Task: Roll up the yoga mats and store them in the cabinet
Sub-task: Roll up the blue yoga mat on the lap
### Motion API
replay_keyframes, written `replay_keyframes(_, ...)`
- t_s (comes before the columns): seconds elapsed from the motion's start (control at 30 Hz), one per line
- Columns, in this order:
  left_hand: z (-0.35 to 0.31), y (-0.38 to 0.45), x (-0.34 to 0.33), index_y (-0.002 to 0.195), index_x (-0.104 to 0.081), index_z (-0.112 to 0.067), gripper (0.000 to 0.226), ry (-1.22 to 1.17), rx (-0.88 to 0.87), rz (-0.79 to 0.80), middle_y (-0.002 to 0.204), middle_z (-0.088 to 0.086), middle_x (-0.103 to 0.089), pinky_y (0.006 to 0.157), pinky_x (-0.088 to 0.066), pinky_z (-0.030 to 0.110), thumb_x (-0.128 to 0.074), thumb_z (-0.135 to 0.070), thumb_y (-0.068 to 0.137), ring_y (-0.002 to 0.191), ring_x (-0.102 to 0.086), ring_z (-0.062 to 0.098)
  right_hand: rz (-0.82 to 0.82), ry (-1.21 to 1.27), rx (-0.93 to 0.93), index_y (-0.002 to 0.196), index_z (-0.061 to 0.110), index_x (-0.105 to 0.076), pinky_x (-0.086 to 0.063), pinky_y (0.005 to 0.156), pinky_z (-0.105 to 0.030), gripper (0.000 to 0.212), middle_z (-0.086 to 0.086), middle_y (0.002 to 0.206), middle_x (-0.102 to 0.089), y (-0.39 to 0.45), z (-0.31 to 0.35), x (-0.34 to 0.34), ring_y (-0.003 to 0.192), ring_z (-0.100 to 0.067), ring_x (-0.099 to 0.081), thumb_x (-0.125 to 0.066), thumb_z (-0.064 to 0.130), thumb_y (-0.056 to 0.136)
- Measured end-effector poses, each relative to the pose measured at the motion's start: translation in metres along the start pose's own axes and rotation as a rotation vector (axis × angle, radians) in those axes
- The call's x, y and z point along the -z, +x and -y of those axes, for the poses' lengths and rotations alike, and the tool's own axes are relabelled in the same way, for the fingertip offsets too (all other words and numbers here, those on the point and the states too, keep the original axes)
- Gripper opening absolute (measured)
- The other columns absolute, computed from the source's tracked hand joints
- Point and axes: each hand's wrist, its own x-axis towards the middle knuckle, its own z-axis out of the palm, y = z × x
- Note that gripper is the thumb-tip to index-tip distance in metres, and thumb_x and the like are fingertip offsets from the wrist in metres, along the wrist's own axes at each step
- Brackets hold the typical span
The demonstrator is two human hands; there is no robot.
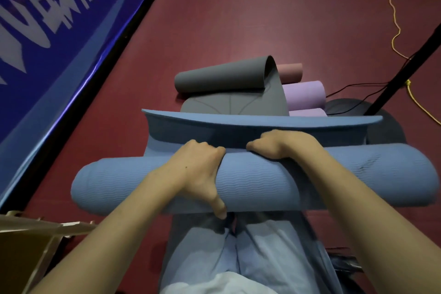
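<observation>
A dark red floor [238, 19] carries everything. On it lie the blue yoga mat [262, 181] (mostly rolled), a grey mat [229, 100] half unrolled beyond it, pink [290, 73] and purple rolls [304, 94] beside that, a yellow cord [395, 38], and a cardboard box [26, 241] at lower left.

Both hands grip a blue yoga mat [262, 181] rolled into a thick tube lying crosswise over the person's lap. The left hand [198, 169] wraps its middle, thumb underneath; the right hand [281, 144] curls its fingers over the top, where the loose end rises in a raised flap. Beyond lie a half-rolled grey mat [224, 79], a pink roll [290, 73] and a purple roll [305, 94] on the red floor [238, 19]. A blue banner [47, 31] runs along the left.
</observation>
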Motion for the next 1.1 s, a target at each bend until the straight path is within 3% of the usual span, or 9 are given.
replay_keyframes(0.13, -0.011, -0.01, 0.002, 0.09, -0.058, -0.029, 0.085, -0.06, -0.011, 0.105, 0.08, -0.013, -0.064, 0.067, -0.057, 0.033, -0.079, -0.085, 0.031, 0.069, -0.061, 0.009, 0.12, 0.117, 0.016, 0.1, 0.032, -0.07, -0.042, 0.105, -0.044, 0.045, 0.003, 0.123, -0.066, -0.002, -0.013, -0.018, 0.103, -0.017, -0.061, -0.041, 0.066, 0.094)
replay_keyframes(0.2, -0.018, -0.007, 0.005, 0.088, -0.058, -0.026, 0.085, -0.039, -0.005, 0.127, 0.079, -0.011, -0.065, 0.065, -0.056, 0.033, -0.08, -0.086, 0.032, 0.068, -0.06, 0.011, 0.048, 0.154, 0.031, 0.092, 0.03, -0.07, -0.044, 0.103, -0.045, 0.048, 0.002, 0.114, -0.068, 0.001, -0.019, -0.021, 0.098, -0.017, -0.062, -0.044, 0.069, 0.091)
replay_keyframes(0.27, -0.019, 0.0, 0.009, 0.087, -0.061, -0.024, 0.085, -0.061, 0.005, 0.162, 0.078, -0.01, -0.067, 0.065, -0.058, 0.034, -0.081, -0.085, 0.03, 0.069, -0.062, 0.011, -0.13, 0.098, 0.073, 0.089, 0.023, -0.068, -0.048, 0.093, -0.043, 0.044, -0.004, 0.109, -0.067, 0.002, -0.021, -0.021, 0.092, -0.021, -0.061, -0.046, 0.061, 0.093)
replay_keyframes(0.37, -0.002, 0.011, 0.012, 0.089, -0.067, -0.03, 0.079, -0.283, 0.056, 0.222, 0.082, -0.012, -0.072, 0.068, -0.062, 0.036, -0.088, -0.077, 0.028, 0.073, -0.068, 0.009, -0.519, -0.072, 0.126, 0.098, 0.014, -0.062, -0.044, 0.076, -0.039, 0.039, -0.012, 0.112, -0.066, -0.002, -0.017, -0.014, 0.09, -0.031, -0.058, -0.041, 0.047, 0.099)
replay_keyframes(0.5, 0.022, 0.026, 0.014, 0.096, -0.076, -0.03, 0.061, -0.585, 0.059, 0.311, 0.091, -0.017, -0.077, 0.082, -0.062, 0.036, -0.099, -0.05, 0.043, 0.082, -0.074, 0.007, -0.479, -0.094, 0.122, 0.118, 0.016, -0.061, -0.043, 0.085, -0.044, 0.048, -0.014, 0.125, -0.063, -0.01, -0.014, -0.014, 0.111, -0.036, -0.057, -0.033, 0.052, 0.102)
replay_keyframes(0.63, 0.031, 0.038, 0.01, 0.106, -0.076, -0.026, 0.062, -0.681, -0.009, 0.362, 0.101, -0.012, -0.078, 0.09, -0.061, 0.041, -0.1, -0.039, 0.05, 0.091, -0.075, 0.012, -0.552, -0.19, 0.124, 0.116, 0.022, -0.061, -0.031, 0.079, -0.041, 0.049, -0.011, 0.12, -0.064, -0.018, -0.015, -0.03, 0.11, -0.035, -0.057, -0.021, 0.048, 0.104)
replay_keyframes(0.8, 0.042, 0.049, 0.004, 0.132, -0.062, -0.04, 0.09, -0.786, -0.155, 0.212, 0.126, -0.025, -0.068, 0.099, -0.054, 0.033, -0.101, -0.039, 0.051, 0.114, -0.066, 0.001, -0.67, -0.233, 0.112, 0.109, 0.026, -0.061, -0.035, 0.096, -0.042, 0.061, -0.001, 0.112, -0.064, -0.031, -0.012, -0.043, 0.107, -0.027, -0.055, -0.006, 0.052, 0.099)
replay_keyframes(0.93, 0.052, 0.057, 0.007, 0.124, -0.064, -0.039, 0.083, -0.774, -0.161, 0.081, 0.118, -0.024, -0.069, 0.094, -0.055, 0.033, -0.101, -0.045, 0.05, 0.106, -0.068, 0.0, -0.711, -0.244, 0.137, 0.122, 0.021, -0.062, -0.032, 0.11, -0.044, 0.069, 0.0, 0.12, -0.065, -0.028, -0.011, -0.053, 0.114, -0.026, -0.053, -0.006, 0.051, 0.097)
replay_keyframes(1.1, 0.062, 0.06, 0.003, 0.109, -0.06, -0.037, 0.076, -0.627, -0.097, -0.073, 0.107, -0.017, -0.065, 0.088, -0.055, 0.039, -0.088, -0.074, 0.049, 0.098, -0.064, 0.005, -0.748, -0.237, 0.109, 0.105, 0.022, -0.065, -0.036, 0.103, -0.043, 0.067, 0.0, 0.108, -0.069, -0.011, -0.012, -0.048, 0.104, -0.027, -0.057, -0.005, 0.051, 0.096)
